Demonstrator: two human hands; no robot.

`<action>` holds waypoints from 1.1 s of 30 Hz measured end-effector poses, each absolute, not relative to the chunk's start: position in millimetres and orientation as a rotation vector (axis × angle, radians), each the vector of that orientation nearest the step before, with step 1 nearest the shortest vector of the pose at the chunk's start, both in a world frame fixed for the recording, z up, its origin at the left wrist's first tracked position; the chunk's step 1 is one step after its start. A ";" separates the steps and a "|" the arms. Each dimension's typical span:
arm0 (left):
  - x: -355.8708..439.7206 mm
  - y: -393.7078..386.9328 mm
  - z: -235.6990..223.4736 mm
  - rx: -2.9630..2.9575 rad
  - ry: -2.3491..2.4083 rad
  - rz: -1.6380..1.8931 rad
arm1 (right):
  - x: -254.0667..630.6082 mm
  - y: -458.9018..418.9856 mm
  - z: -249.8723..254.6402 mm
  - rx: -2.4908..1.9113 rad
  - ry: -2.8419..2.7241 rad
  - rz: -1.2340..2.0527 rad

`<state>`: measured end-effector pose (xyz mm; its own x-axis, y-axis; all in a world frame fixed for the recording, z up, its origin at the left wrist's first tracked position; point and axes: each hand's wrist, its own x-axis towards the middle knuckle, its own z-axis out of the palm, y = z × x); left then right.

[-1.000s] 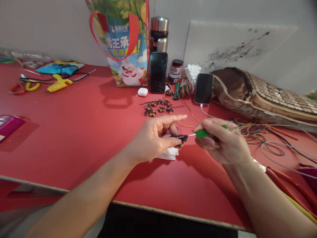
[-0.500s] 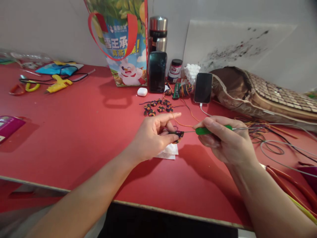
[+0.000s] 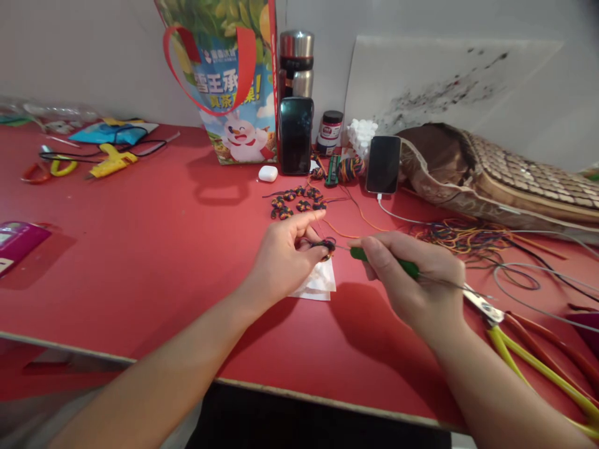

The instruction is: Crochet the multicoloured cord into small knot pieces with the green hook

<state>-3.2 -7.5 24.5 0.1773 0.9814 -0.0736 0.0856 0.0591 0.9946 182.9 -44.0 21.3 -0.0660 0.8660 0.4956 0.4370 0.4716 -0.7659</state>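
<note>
My left hand pinches a small crocheted piece of dark multicoloured yarn between thumb and fingers, its forefinger stretched out with yarn near it. My right hand is closed round the green handle of a crochet hook. The hook's thin metal tip points left and meets the crocheted piece; whether it passes through a stitch is too small to tell. Under the left hand lies a folded white tissue. Several finished-looking crocheted pieces sit behind it, joined by or lying among loose yarn.
Pliers with red and yellow handles lie by my right forearm. Behind are tangled yarn, a charging phone, another upright phone, a printed bag and a white case. A yellow glue gun lies at left.
My right hand has moved left and slightly down, tilting the crochet hook, and uncovers the pliers' head. The left hand has shifted slightly left with the crocheted piece.
</note>
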 end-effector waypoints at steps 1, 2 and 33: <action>-3.1 -6.9 25.3 1.262 1.153 0.994 | 181.7 -44.8 19.9 -1.127 -1.727 0.451; -2.9 -6.3 26.1 1.225 1.145 1.000 | 180.6 -45.5 18.4 -1.126 -1.757 0.391; -2.6 -10.6 31.1 1.110 0.965 1.190 | 165.9 -38.6 -1.2 -0.850 -2.101 -0.443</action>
<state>-2.6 -10.6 31.1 0.1371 0.9906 0.0014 -0.2033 0.0268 0.9787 165.9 -38.6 -1.2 -0.4463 0.4184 0.7910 0.7024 0.7116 0.0199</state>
